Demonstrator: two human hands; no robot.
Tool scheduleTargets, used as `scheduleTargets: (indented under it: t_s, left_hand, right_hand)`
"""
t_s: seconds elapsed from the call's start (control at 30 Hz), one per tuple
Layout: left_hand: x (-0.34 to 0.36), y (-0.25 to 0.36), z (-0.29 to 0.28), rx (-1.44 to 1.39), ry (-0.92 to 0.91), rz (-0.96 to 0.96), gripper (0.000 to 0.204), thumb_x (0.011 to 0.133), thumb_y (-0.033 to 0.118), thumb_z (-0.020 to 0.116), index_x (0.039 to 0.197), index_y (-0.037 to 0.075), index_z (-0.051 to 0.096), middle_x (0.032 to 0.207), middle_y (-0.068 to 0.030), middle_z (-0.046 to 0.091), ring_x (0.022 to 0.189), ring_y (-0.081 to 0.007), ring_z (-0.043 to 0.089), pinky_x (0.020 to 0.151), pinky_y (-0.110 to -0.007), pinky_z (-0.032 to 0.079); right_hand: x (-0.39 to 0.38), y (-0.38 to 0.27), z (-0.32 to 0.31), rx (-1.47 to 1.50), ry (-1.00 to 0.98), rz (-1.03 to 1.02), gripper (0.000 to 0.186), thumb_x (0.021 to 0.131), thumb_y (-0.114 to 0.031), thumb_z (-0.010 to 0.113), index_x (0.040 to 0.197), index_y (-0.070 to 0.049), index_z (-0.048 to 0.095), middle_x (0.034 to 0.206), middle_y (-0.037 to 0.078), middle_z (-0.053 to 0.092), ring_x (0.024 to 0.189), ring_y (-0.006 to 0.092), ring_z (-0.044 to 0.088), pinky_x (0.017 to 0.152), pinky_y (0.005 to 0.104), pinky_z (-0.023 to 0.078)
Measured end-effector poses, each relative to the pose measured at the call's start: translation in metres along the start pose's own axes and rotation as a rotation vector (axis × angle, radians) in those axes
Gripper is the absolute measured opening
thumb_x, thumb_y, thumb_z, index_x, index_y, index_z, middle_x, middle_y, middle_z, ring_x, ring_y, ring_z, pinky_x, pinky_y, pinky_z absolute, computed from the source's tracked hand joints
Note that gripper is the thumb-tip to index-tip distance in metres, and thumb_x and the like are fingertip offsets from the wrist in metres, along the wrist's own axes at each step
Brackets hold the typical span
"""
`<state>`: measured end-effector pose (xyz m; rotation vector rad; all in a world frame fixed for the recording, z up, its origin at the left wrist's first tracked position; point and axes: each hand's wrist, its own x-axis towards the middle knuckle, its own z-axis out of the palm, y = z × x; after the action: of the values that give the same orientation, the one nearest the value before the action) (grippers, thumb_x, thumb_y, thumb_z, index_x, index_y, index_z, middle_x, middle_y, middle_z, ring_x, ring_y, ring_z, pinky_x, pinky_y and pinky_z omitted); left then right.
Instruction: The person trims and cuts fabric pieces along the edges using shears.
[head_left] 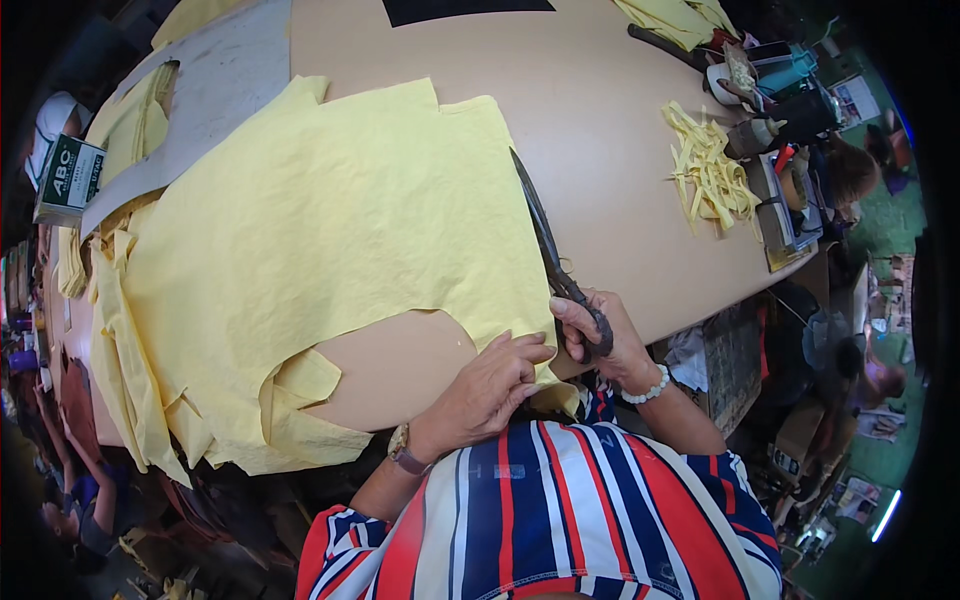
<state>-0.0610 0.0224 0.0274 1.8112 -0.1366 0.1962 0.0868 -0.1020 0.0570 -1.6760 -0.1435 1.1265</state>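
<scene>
A wide sheet of yellow leather (330,220) with uneven cut edges lies over the table. My right hand (612,340) grips a pair of large dark shears (545,240) by the handles. Their long blades run along the sheet's right edge and point away from me. My left hand (485,385) rests on the near right part of the leather, close to the shears' handles. Its fingers are slightly bent and lie over the material; the thumb is hidden. Beside that hand, a curved cutout in the sheet shows the tabletop.
The tan table (600,180) carries a heap of narrow yellow strips (710,170) at the right. Behind them stand bottles and a tray of tools (790,200). A grey sheet (225,90) and a green box (70,175) are at the left. Other people sit beyond.
</scene>
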Motion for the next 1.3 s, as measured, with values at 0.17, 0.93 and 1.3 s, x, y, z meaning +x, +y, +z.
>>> scheduleTargets:
  t_s: [0.17,0.93,1.3]
  left_hand:
    - [0.0,0.0,0.0,0.005,0.002,-0.003,0.015,0.085,0.005,0.053,0.086,0.006,0.038,0.12,-0.0139,0.053,0.12,-0.0339,0.044,0.103,-0.051,0.029]
    - [0.048,0.009,-0.115,0.254,0.181,0.029,0.027,0.074,0.014,0.07,0.091,0.003,0.052,0.129,-0.0128,0.048,0.129,-0.0299,0.033,0.104,-0.038,0.028]
    - [0.181,0.029,-0.205,0.073,-0.373,-0.224,0.02,0.074,0.017,0.072,0.087,0.004,0.068,0.072,0.0039,0.062,0.065,-0.0021,0.049,0.059,-0.017,0.038]
  right_hand:
    - [0.0,0.0,-0.001,-0.006,-0.01,0.002,0.034,0.081,-0.033,0.066,0.064,-0.006,0.053,0.047,-0.002,0.047,0.038,0.004,0.041,0.038,0.0188,0.028]
    - [0.006,-0.001,-0.014,0.141,-0.192,-0.169,0.027,0.083,-0.025,0.061,0.07,-0.003,0.052,0.051,0.0,0.049,0.04,0.0065,0.044,0.039,0.0188,0.032]
    - [-0.019,0.007,-0.028,0.382,-0.476,-0.209,0.033,0.072,-0.027,0.07,0.064,-0.002,0.05,0.05,0.003,0.05,0.041,0.009,0.046,0.038,0.0194,0.034]
